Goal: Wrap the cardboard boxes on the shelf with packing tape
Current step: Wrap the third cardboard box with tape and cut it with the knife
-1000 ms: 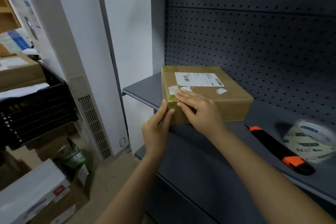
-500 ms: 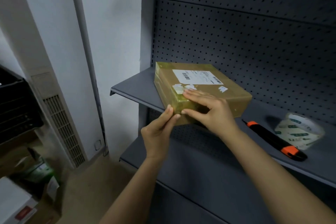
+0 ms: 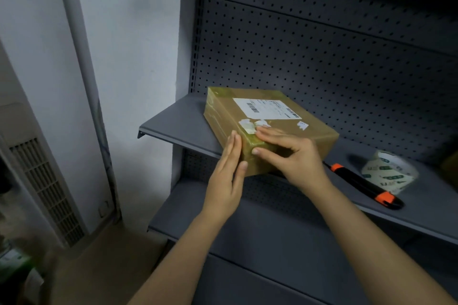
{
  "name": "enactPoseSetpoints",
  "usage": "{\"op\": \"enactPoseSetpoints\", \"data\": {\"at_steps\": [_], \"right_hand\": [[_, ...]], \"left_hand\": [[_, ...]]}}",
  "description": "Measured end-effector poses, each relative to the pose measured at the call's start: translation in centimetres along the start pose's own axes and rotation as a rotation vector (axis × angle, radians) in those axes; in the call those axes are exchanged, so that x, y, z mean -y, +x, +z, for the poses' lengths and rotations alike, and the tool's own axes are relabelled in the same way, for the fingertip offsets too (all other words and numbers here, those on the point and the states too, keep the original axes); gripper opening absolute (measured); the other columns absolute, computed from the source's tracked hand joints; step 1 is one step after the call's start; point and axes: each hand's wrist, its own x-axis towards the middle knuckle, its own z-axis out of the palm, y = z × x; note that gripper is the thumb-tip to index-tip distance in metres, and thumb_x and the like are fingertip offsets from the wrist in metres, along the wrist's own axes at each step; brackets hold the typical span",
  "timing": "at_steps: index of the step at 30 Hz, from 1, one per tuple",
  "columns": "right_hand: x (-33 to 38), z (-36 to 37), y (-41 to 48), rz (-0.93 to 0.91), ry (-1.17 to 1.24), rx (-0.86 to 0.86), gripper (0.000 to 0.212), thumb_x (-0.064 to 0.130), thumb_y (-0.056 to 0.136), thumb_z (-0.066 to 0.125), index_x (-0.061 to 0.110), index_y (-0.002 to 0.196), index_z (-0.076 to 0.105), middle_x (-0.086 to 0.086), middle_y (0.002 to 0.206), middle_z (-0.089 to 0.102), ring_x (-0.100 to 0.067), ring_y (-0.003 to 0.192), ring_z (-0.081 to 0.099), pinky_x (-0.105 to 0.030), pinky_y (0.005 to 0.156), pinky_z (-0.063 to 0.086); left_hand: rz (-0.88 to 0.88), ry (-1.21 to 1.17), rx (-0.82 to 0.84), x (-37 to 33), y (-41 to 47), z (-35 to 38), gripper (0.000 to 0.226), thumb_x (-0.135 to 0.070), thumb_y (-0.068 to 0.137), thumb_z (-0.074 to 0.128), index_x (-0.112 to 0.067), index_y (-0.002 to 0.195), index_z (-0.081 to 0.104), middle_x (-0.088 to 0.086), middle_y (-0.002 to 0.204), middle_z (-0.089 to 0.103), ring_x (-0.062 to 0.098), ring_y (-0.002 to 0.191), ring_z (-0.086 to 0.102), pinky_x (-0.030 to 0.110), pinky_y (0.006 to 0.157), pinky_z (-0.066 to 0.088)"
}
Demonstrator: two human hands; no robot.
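As box point(image 3: 269, 122) sits flat, corner outward, left hand point(image 3: 228, 181), right hand point(image 3: 296, 157) press, fingers point(image 3: 272, 134) straight.

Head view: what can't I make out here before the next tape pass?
All in the head view:
Near corner of the cardboard box: covered by the left hand and right hand, so the tape there is hidden.
Text on the shipping label: too small to read.
Print on the tape roll: blurred.
The brown object: cut off by the right frame edge.

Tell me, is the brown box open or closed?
Closed. The cardboard box has a flat top, no flaps up, and shiny tape over its edges.
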Motion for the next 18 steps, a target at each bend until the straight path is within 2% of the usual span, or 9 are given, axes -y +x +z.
{"op": "enactPoseSetpoints", "data": {"at_steps": [2,4,7,10,12,14,16,18], "right_hand": [[-0.2,0.3,-0.1,-0.025,-0.016,-0.016,0.043,0.022,0.077,0.079,0.012,0.117,0.069,0.003,0.125,0.066,-0.005,0.125,0.056,-0.030,0.111,0.040],[-0.3,0.1,-0.2,-0.049,-0.029,-0.006,0.042,0.021,0.079,0.077,0.010,0.119,0.068,0.001,0.127,0.065,-0.007,0.126,0.055,-0.031,0.111,0.040],[-0.5,0.1,-0.1,-0.056,-0.052,0.011,0.039,0.019,0.083,0.074,0.008,0.120,0.068,0.000,0.129,0.063,-0.008,0.128,0.054,-0.032,0.112,0.039],[-0.4,0.2,-0.1,-0.050,-0.056,0.002,0.039,0.018,0.082,0.075,0.010,0.120,0.068,0.000,0.129,0.063,-0.008,0.127,0.054,-0.032,0.111,0.040],[-0.4,0.0,0.0,-0.052,-0.090,0.014,0.042,0.019,0.082,0.076,0.012,0.123,0.066,0.001,0.133,0.061,-0.008,0.129,0.053,-0.032,0.111,0.040],[-0.6,-0.5,0.1,-0.083,-0.181,0.045,0.049,0.021,0.084,0.074,0.012,0.131,0.061,0.002,0.140,0.055,-0.008,0.134,0.047,-0.029,0.112,0.038],[-1.0,-0.6,0.1,-0.147,-0.264,0.062,0.049,0.021,0.088,0.069,0.011,0.134,0.057,0.001,0.142,0.053,-0.009,0.136,0.045,-0.032,0.114,0.037],[-1.4,-0.2,0.2,-0.184,-0.259,0.031,0.040,0.018,0.092,0.065,0.009,0.131,0.060,-0.002,0.138,0.056,-0.011,0.134,0.048,-0.035,0.113,0.037]], "left_hand": [[0.005,-0.005,-0.081,0.4,-0.3,1.1,0.052,-0.037,0.106,0.032,-0.037,0.155,0.013,-0.028,0.160,0.012,0.005,0.150,0.016,0.015,0.117,0.020],[0.033,0.037,-0.188,0.2,-0.6,1.9,0.049,-0.032,0.106,0.035,-0.025,0.153,0.022,-0.021,0.159,0.022,0.008,0.147,0.025,0.016,0.116,0.025],[0.077,0.035,-0.338,-0.1,-1.1,2.4,0.042,-0.012,0.099,0.052,-0.005,0.140,0.047,0.003,0.146,0.049,0.017,0.137,0.047,0.021,0.111,0.037],[0.099,0.025,-0.402,-0.1,-1.2,1.8,0.038,0.004,0.088,0.068,-0.001,0.125,0.061,0.013,0.129,0.063,0.021,0.122,0.061,0.024,0.104,0.047],[0.080,-0.007,-0.412,0.1,-1.1,1.1,0.037,0.000,0.085,0.074,-0.004,0.120,0.065,0.010,0.123,0.067,0.015,0.116,0.065,0.027,0.099,0.052],[0.036,-0.012,-0.384,-0.1,-1.3,0.9,0.038,-0.012,0.090,0.071,-0.007,0.126,0.062,0.005,0.128,0.065,0.010,0.120,0.062,0.027,0.098,0.052],[-0.043,0.009,-0.327,-0.3,-1.9,1.4,0.047,-0.029,0.096,0.059,-0.010,0.139,0.051,-0.001,0.140,0.055,0.005,0.131,0.051,0.023,0.104,0.046],[-0.093,0.001,-0.294,-0.1,-2.4,2.3,0.051,-0.034,0.100,0.051,-0.011,0.144,0.044,-0.004,0.147,0.047,0.004,0.137,0.043,0.020,0.109,0.039]]}}
